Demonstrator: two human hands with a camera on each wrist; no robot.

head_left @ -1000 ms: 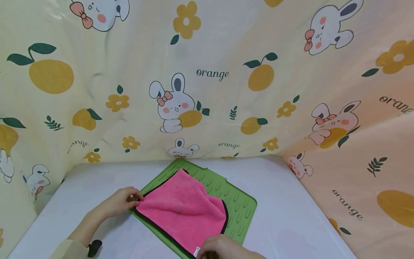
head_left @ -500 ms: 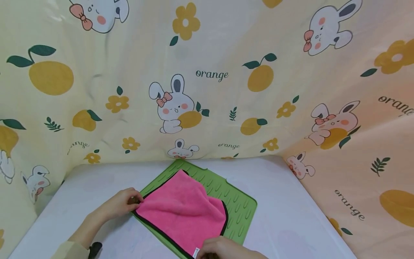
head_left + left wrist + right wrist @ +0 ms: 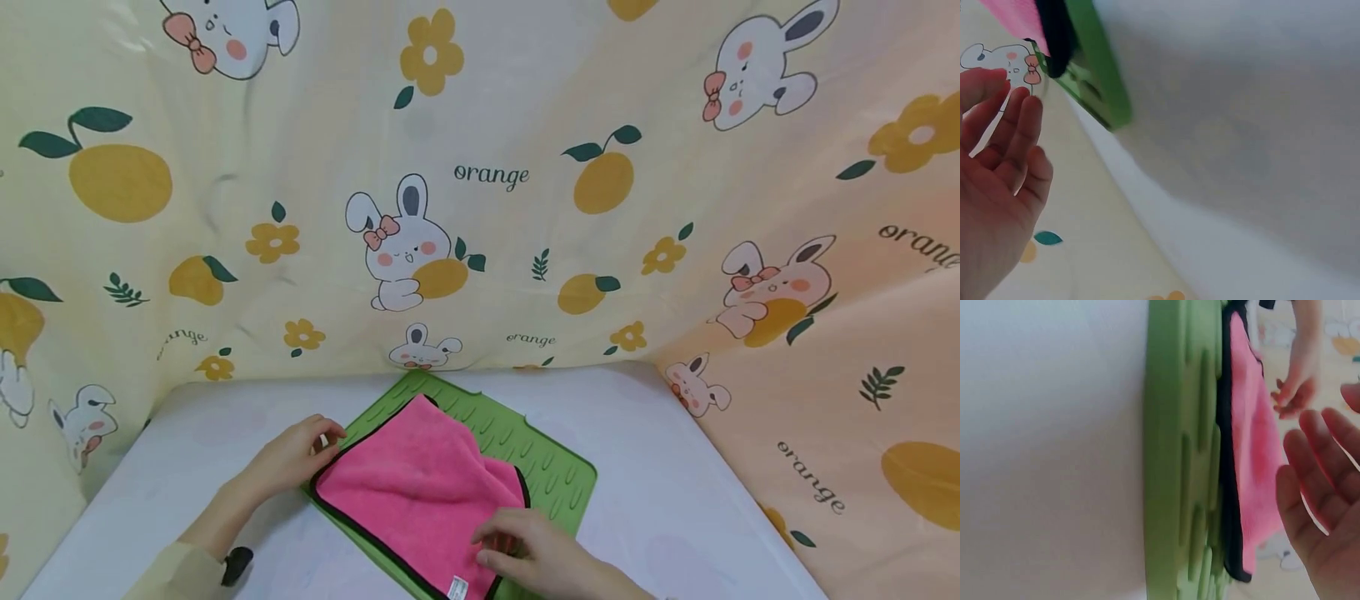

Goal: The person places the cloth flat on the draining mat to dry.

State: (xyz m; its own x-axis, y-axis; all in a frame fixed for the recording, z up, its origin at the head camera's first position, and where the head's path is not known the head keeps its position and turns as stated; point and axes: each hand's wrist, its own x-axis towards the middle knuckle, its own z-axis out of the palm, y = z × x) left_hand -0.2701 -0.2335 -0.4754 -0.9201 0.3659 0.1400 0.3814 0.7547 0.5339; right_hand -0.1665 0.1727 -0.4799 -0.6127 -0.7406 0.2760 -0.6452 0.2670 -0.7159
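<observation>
A pink cloth (image 3: 405, 483) with black edging lies, slightly rumpled, on a green ridged mat (image 3: 555, 467). My left hand (image 3: 292, 454) is just above the cloth's left corner, its fingers loosely bent and holding nothing. In the left wrist view the fingers (image 3: 1019, 131) are apart from the cloth (image 3: 1019, 19) and the mat (image 3: 1100, 75). Over the cloth's near right part hovers my right hand (image 3: 536, 546), fingers relaxed. The right wrist view has that hand (image 3: 1329, 487) free of the cloth (image 3: 1254, 456). A small white tag (image 3: 457, 588) shows at the cloth's near corner.
The mat rests at an angle on a white tabletop (image 3: 675, 500). A cream curtain (image 3: 315, 167) printed with rabbits and oranges hangs behind the table and along both sides. Something small and black (image 3: 237, 567) is at the left wrist.
Both hands have let go of the cloth's corners. The left hand has risen slightly up and right; the right hand has lifted and moved farther over the cloth. The cloth stays put.
</observation>
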